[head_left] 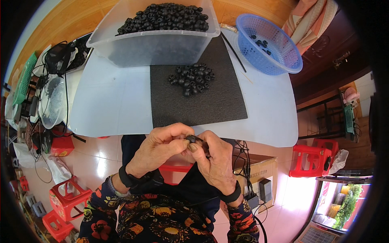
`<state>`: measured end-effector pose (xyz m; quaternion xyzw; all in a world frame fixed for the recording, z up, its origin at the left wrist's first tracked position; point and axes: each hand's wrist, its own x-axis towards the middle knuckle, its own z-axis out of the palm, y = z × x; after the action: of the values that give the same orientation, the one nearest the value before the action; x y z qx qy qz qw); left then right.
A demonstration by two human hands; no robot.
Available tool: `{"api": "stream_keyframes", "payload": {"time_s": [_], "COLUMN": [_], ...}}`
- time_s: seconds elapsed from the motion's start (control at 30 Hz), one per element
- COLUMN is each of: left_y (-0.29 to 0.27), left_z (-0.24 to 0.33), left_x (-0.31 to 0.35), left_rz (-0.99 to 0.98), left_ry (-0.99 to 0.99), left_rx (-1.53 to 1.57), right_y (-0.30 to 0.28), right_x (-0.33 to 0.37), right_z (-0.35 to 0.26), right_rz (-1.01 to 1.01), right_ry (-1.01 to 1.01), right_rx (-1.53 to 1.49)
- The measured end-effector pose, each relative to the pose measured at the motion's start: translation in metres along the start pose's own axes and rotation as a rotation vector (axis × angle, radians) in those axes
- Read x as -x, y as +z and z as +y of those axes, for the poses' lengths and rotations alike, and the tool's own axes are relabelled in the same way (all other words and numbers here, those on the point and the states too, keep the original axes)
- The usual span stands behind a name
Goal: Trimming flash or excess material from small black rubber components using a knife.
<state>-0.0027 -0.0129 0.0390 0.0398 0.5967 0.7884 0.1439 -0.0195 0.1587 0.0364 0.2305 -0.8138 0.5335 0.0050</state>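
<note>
Just in front of the table's near edge, my two hands meet with the fingers bent inward. The thumb and fingers of my left hand (pixel 160 149) pinch a small black round part (pixel 190 139). My right hand (pixel 214 160) is closed beside it, its thumb close to the part. Between its thumb and fingers shows a dark object (pixel 201 143), mostly hidden, whose kind I cannot make out. Beyond the hands, a loose pile of similar black round parts (pixel 192 79), some with holes showing, lies on a dark grey mat (pixel 174 107).
A translucent plastic bin (pixel 158 48) heaped with black parts stands at the table's far side. To its right are a thin black rod (pixel 234 52) and a blue perforated basket (pixel 275 65) with a few parts. Red stools (pixel 310 161) and a cardboard box (pixel 267 170) occupy the floor.
</note>
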Motion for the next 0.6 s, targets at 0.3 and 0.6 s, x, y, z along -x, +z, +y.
{"api": "stream_keyframes", "payload": {"time_s": [0.3, 0.6], "left_y": [-0.005, -0.009], "left_z": [-0.006, -0.008], "left_x": [0.001, 0.001], "left_rz": [-0.036, -0.082], "left_ry": [-0.013, -0.111], "left_rx": [0.006, 0.218], "right_y": [0.000, 0.003], "right_x": [-0.004, 0.001], "right_z": [0.002, 0.007], "right_rz": [-0.019, -0.015], "right_ry": [-0.153, 0.006], "right_rx": [0.047, -0.088]}}
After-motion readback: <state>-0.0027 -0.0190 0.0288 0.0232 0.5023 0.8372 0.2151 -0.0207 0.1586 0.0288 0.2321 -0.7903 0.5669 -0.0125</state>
